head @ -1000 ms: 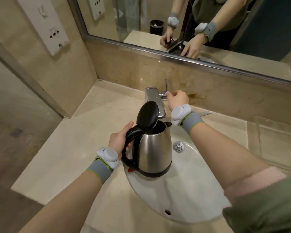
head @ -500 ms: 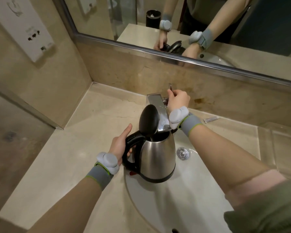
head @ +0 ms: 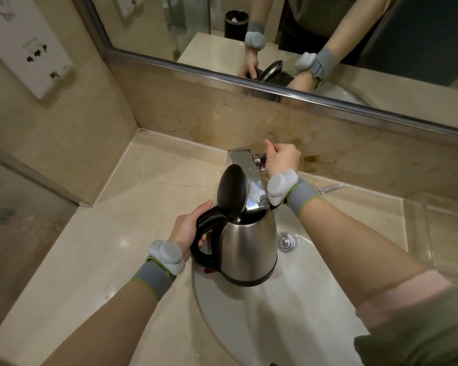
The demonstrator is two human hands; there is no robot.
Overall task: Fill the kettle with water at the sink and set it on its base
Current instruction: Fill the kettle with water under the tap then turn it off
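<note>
A steel kettle (head: pixel 249 247) with a black handle hangs over the white sink basin (head: pixel 280 318). Its black lid (head: pixel 232 191) stands open. My left hand (head: pixel 189 228) is shut on the handle and keeps the kettle's mouth right under the chrome faucet spout (head: pixel 249 180). My right hand (head: pixel 282 157) is closed around the faucet lever at the spout's right side; the lever itself is mostly hidden by my fingers. No water stream is visible. The kettle's base is not in view.
A beige stone counter (head: pixel 111 233) surrounds the basin, with a wall corner at the left. A clear plastic tray (head: pixel 444 233) sits at the right. A small razor (head: pixel 328 188) lies behind the basin. A mirror (head: pixel 302 35) runs along the back wall. The drain (head: pixel 286 241) is just right of the kettle.
The kettle has shifted back so its mouth sits under the spout. My right hand has moved onto the faucet lever and closed on it. The view has tilted down slightly.
</note>
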